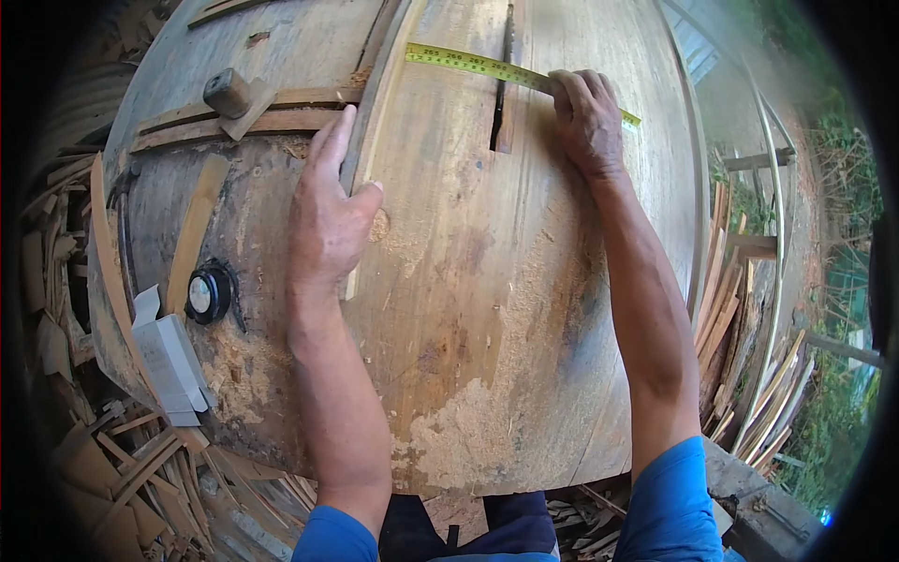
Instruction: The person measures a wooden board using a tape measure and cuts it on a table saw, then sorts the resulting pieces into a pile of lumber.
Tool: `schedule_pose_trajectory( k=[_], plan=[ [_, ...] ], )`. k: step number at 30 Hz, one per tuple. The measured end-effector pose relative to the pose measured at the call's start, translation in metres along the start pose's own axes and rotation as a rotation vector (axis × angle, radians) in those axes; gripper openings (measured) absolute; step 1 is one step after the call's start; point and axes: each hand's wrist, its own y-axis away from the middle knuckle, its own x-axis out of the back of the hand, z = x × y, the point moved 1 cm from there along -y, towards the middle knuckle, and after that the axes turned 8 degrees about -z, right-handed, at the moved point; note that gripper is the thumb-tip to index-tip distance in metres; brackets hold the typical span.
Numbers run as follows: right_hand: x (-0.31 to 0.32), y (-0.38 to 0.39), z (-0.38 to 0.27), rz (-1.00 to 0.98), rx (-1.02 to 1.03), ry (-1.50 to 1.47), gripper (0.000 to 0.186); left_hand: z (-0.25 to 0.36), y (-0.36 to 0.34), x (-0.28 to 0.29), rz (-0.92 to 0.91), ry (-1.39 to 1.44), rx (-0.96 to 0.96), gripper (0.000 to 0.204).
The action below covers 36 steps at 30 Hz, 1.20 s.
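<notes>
1. Evidently the measuring tape (478, 64) is a flat yellow ribbon with dark markings along its length; it lies across the pale wood at the far part of the worktop (449, 309), slanting slightly down toward the right.
2. Its left end meets the narrow board (382, 122), a long, light-coloured length running away from the person; its other end pokes out past the right hand (588, 122).
3. That right hand is closed over the ribbon, its fingers bent and bunched around it.
4. The left hand (328, 215) is open, fingers straight and close together along the board's left side, thumb spread toward its right; how firmly it presses, I cannot tell.
5. Broad and worn, the worktop is stained brown, dusted with sawdust (468, 426), and cut by a long dark slot (500, 126) beneath the tape.
6. On its left side sit a wooden block (228, 94) across two thin strips, a loose slat (197, 229), a round black object (208, 292) with a pale face, and a white carton (170, 356).
7. Scrap wood (131, 478) heaps below on the left; planks (723, 304) lean at the right, and beyond them, through haze, is what looks like greenery (847, 281).
</notes>
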Motion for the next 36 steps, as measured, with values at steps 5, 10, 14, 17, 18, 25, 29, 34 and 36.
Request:
schedule_pose_trajectory(
  k=[5,10,14,17,18,25,29,34,36],
  plan=[
    [-0.002,0.001,0.001,0.011,0.002,-0.020,0.014,0.005,-0.002,0.001,-0.002,0.127,0.025,0.071],
    [-0.005,0.000,-0.003,0.006,-0.010,0.050,0.015,0.003,-0.001,0.000,0.007,0.090,-0.006,0.070],
    [-0.005,0.000,-0.013,-0.102,-0.062,0.119,0.018,-0.010,0.003,0.010,0.023,-0.039,-0.015,0.067],
    [0.003,0.003,-0.009,-0.205,-0.096,0.158,0.021,-0.007,-0.007,0.016,0.012,-0.055,-0.005,0.067],
    [0.005,0.004,-0.008,-0.240,-0.111,0.173,0.025,-0.005,-0.010,0.017,-0.010,-0.030,0.029,0.066],
    [-0.005,-0.014,-0.020,-0.093,0.012,0.060,0.038,-0.017,-0.007,0.042,0.095,-0.207,-0.082,0.061],
    [-0.004,-0.005,-0.006,-0.088,0.008,0.054,0.035,0.007,-0.022,0.092,0.122,-0.087,0.091,0.071],
    [-0.008,-0.009,-0.008,-0.083,0.016,0.042,0.030,0.020,-0.007,0.035,-0.075,-0.516,0.185,0.082],
    [-0.005,-0.012,-0.012,-0.119,0.003,0.082,0.031,0.007,-0.002,0.018,0.057,-0.544,0.110,0.069]
  ],
)
